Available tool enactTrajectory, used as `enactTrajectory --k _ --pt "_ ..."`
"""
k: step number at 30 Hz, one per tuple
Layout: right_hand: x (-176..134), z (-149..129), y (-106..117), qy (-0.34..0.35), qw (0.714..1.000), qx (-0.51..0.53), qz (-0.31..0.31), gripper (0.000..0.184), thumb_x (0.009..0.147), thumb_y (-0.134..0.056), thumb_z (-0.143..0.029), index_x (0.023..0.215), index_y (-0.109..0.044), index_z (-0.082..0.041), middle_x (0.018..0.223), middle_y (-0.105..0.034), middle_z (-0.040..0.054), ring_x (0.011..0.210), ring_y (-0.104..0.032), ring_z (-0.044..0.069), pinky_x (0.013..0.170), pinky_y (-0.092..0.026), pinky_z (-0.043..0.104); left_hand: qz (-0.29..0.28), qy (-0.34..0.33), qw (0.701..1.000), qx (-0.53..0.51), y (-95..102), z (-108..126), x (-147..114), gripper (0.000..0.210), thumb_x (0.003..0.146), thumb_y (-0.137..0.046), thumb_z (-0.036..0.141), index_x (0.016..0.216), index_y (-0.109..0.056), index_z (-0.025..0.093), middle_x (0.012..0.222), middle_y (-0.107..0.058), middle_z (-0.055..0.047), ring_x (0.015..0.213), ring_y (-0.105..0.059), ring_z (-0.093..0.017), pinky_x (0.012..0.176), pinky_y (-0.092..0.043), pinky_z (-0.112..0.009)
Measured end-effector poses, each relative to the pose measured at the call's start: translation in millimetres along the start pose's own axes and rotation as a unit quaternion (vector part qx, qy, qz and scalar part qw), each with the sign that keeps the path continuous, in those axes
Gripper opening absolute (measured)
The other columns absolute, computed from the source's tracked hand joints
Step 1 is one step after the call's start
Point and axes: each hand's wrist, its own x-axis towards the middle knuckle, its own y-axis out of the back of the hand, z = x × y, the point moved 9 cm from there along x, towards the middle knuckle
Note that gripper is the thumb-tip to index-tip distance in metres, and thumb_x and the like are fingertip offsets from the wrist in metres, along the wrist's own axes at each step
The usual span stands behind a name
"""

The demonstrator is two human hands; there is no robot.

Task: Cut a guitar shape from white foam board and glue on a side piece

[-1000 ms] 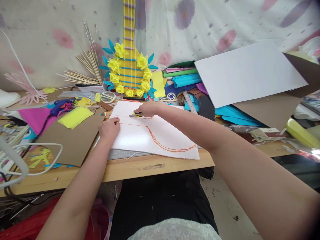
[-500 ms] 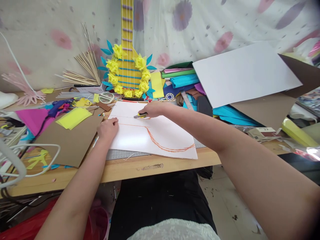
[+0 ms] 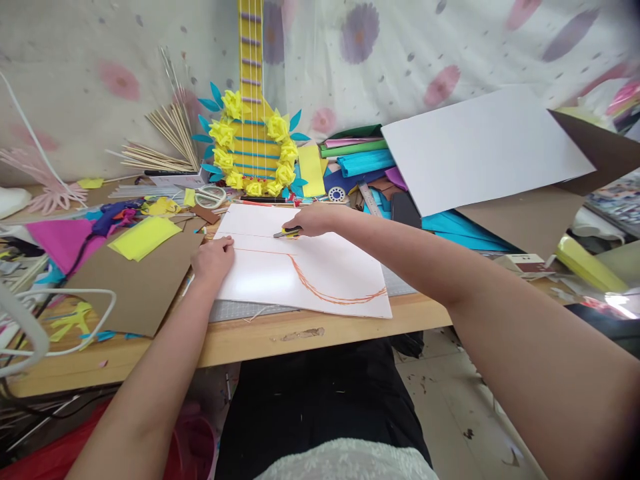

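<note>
Since earlier frame: right hand [image 3: 313, 220] and knife [image 3: 287, 233] shifted toward 3 o'clock along upper line [image 3: 247, 235] on white board [image 3: 260, 280]. Right fingers closed round knife, long axis following line, blade toward 9. Left hand [image 3: 213, 259] on board's 9 o'clock edge; grip unclear.

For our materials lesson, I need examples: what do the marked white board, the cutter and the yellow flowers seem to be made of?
Marked white board: smooth, probably coated card or foam board, showing a glossy highlight.
Cutter: grey blade, likely metal; its yellow and dark handle, partly hidden, may be plastic.
Yellow flowers: probably crepe paper or thin foam, judging by ruffled petals.
</note>
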Motion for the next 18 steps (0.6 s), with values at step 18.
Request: enactTrajectory --k 18 --pt "-10.7 16.7 -3.8 0.000 1.000 -0.025 -0.016 0.049 0.085 -0.048 -0.023 0.133 -0.050 -0.035 0.111 -0.066 0.0054 0.092 -0.059 0.023 0.071 -0.033 0.032 -0.005 0.002 1.000 0.000 0.7 1.1 -1.0 0.040 0.086 -0.039 0.030 0.112 -0.069 0.025 0.111 -0.068 -0.010 0.100 -0.062 -0.030 0.079 -0.046 -0.038"
